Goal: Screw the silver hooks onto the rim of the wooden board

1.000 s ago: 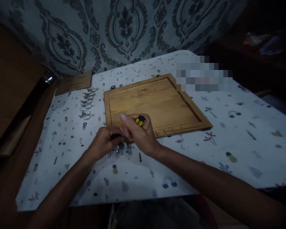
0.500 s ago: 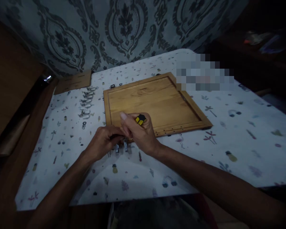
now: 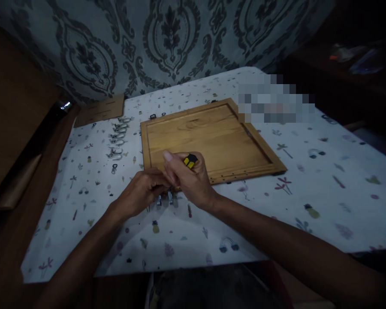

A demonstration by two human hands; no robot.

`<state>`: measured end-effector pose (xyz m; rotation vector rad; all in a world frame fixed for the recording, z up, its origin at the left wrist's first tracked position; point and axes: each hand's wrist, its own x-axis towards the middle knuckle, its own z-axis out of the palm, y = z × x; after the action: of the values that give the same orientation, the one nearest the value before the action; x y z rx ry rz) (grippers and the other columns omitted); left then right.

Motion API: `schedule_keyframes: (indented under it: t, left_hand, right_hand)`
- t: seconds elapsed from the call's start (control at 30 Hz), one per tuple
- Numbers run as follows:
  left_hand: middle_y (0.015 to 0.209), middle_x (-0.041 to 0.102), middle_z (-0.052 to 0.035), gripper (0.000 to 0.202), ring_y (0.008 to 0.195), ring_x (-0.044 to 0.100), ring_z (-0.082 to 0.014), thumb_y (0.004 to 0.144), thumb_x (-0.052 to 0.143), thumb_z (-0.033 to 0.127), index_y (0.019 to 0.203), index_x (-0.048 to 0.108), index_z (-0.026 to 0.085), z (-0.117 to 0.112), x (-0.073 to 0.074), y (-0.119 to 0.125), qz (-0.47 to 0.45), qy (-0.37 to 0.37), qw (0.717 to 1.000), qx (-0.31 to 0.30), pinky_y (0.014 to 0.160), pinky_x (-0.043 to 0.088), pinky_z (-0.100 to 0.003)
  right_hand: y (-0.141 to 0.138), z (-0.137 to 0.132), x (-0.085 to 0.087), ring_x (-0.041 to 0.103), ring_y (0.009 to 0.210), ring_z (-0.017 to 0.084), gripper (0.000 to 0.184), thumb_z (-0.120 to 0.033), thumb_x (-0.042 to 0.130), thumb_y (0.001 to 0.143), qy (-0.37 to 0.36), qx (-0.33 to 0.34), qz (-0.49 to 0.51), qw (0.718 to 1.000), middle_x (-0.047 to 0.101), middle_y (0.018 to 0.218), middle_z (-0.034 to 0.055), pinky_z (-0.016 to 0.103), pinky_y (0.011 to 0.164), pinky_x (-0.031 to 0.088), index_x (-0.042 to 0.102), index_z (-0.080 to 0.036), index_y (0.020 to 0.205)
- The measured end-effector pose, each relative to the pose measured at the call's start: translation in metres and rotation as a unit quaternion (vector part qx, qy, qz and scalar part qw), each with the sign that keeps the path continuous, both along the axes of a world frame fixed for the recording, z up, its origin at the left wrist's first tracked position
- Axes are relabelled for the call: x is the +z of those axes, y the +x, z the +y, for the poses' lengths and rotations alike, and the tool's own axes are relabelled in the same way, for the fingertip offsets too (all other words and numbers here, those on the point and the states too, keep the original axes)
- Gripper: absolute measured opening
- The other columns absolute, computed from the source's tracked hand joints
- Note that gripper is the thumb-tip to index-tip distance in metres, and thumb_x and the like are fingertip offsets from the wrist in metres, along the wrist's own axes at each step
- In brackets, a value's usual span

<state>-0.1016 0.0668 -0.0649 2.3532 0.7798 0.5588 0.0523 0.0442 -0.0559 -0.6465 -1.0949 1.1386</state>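
Yellow-black handle [image 3: 191, 161] above wooden board [image 3: 199, 131]
Right hand [image 3: 194, 182] wraps fingers round it; whether left hand [image 3: 140, 189] pinches the metal pieces [image 3: 170, 198], I can't tell.

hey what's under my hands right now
Part of the near edge of the board, with two metal pieces sticking out towards you. Whatever lies directly beneath your left hand and right hand is covered.

The brown rectangular wooden panel [image 3: 206, 137] lies on the white printed table cover [image 3: 276, 214]. At its nine o'clock lie the curved silver metal hooks [image 3: 118, 139]; at their eleven o'clock, the flat brown cardboard sheet [image 3: 100, 111]. Two narrow silver metal pieces [image 3: 170, 198] sit at the panel's seven o'clock.
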Motion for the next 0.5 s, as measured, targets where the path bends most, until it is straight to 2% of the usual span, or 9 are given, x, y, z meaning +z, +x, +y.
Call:
schedule_keyframes:
  t: [0.13,0.27,0.4,0.5]
  left_hand:
    - [0.087,0.075,-0.0019,0.018,0.079,0.07,-0.0148,0.092,0.063,0.011,0.095,0.077,0.021,0.0,0.004,-0.001,0.006,-0.021,1.0,-0.004,0.075,0.055,-0.025]
    - [0.087,0.075,-0.0013,0.02,0.078,0.07,-0.0151,0.093,0.056,0.011,0.096,0.074,0.02,-0.001,0.014,-0.005,0.028,-0.017,0.999,0.017,0.076,0.055,-0.025]
    - [0.095,0.074,-0.0051,0.024,0.086,0.068,-0.0175,0.095,0.052,0.012,0.105,0.072,0.019,-0.006,0.019,-0.015,0.042,0.039,0.998,0.035,0.079,0.054,-0.028]
    - [0.103,0.071,-0.0083,0.029,0.097,0.065,-0.0206,0.094,0.05,0.008,0.11,0.071,0.019,-0.013,0.015,-0.022,0.036,0.093,0.995,0.003,0.084,0.053,-0.033]
  right_hand:
    - [0.0,0.0,-0.003,0.034,0.043,0.006,0.061,-0.049,0.062,0.093,-0.008,-0.005,-0.018,1.0,0.035,0.045,-0.0065,0.025,0.048,0.028,0.041,-0.018,0.045]
    - [0.0,0.0,-0.005,0.036,0.044,0.006,0.062,-0.053,0.061,0.093,-0.011,0.004,-0.016,1.0,0.034,0.045,-0.0062,0.025,0.047,0.027,0.041,-0.019,0.045]
    - [0.0,-0.001,-0.002,0.036,0.045,0.006,0.063,-0.054,0.062,0.092,-0.005,0.007,-0.002,1.0,0.034,0.046,-0.0061,0.025,0.047,0.029,0.04,-0.019,0.045]
    - [0.0,-0.002,0.0,0.035,0.044,0.006,0.061,-0.05,0.063,0.092,-0.009,0.002,-0.007,1.0,0.036,0.046,-0.0063,0.024,0.048,0.03,0.041,-0.018,0.045]
